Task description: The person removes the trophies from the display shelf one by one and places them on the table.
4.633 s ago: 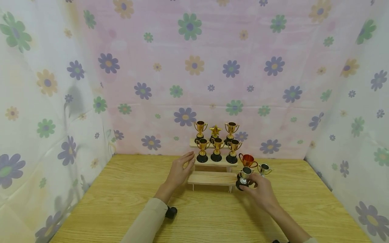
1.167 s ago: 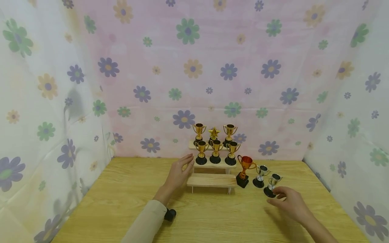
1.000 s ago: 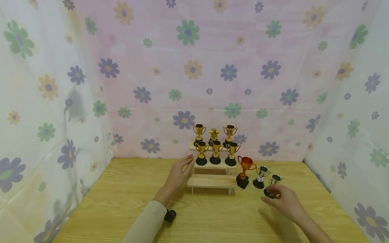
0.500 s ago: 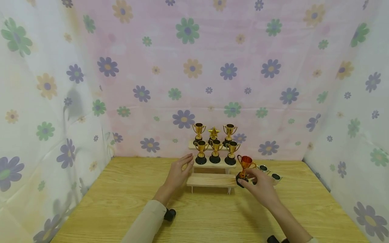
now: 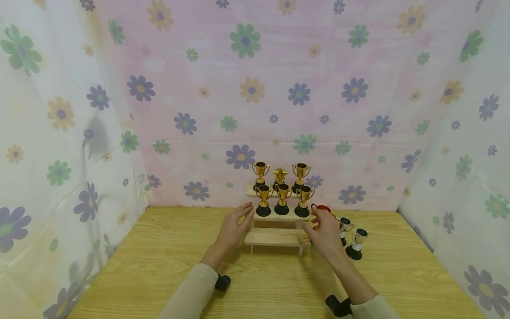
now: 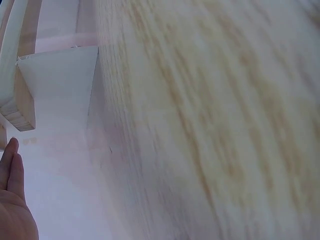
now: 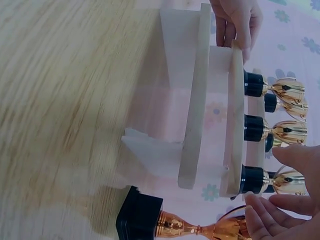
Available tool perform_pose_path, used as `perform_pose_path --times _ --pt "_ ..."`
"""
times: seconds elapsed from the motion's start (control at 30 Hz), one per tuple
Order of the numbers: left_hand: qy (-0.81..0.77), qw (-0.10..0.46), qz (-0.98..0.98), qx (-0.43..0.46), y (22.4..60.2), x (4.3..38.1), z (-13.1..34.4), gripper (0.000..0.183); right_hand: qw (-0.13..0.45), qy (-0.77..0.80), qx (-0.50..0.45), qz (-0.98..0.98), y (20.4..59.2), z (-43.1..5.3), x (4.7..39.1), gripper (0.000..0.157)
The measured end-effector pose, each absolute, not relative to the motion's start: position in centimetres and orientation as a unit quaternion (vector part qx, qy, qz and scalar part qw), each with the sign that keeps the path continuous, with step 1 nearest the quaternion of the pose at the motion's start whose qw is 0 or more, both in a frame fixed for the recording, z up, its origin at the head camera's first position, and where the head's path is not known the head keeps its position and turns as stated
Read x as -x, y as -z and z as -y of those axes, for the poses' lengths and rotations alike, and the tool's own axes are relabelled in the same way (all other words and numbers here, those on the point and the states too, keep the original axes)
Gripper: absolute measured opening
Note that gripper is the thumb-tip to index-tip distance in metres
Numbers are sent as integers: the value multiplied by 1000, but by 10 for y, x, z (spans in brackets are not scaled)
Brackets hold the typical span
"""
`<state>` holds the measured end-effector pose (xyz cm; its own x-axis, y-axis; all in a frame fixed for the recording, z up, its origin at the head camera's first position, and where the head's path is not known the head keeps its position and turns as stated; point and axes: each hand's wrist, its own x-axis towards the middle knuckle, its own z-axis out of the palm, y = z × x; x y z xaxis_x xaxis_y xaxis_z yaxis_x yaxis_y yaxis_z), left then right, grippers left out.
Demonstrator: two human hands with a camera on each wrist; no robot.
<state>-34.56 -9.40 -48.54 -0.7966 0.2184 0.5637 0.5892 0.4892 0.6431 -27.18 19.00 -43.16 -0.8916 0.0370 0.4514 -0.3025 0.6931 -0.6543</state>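
Observation:
My left hand [image 5: 233,226] rests with extended fingers against the left end of the middle shelf [image 5: 279,218] of a wooden three-tier stand. My right hand [image 5: 327,232] is at that shelf's right end, thumb and fingers apart around the nearest gold trophy cup [image 5: 304,196]; whether it touches the cup I cannot tell. Two more gold cups share this tier. On the top tier [image 5: 252,190] a gold star trophy [image 5: 280,174] stands between two gold cups. An orange-red trophy cup [image 7: 175,226] stands on the table, partly hidden behind my right hand in the head view.
The low front shelf [image 5: 276,237] bears nothing. Right of the stand are two silver trophy cups [image 5: 357,241] with black bases. A flowered cloth [image 5: 255,110] encloses the wood-grain table [image 5: 271,283]. Black wrist devices [image 5: 338,305] sit at both wrists.
My right hand has gone from the silver cups, past the orange-red cup, leftward to the middle shelf's right end. Earlier it set down a silver cup at the right. The left hand stays put.

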Motion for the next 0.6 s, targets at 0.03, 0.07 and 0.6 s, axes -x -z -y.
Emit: perform_pose_path --times 0.03,0.07,0.6 --pt "443 210 837 242 485 346 94 36 221 -382 -69 895 431 -188 273 55" --pt "444 210 837 243 485 346 94 35 220 -378 -63 897 431 -187 274 57" --pt "444 212 834 249 486 348 95 36 206 -385 -14 899 423 -168 286 60"
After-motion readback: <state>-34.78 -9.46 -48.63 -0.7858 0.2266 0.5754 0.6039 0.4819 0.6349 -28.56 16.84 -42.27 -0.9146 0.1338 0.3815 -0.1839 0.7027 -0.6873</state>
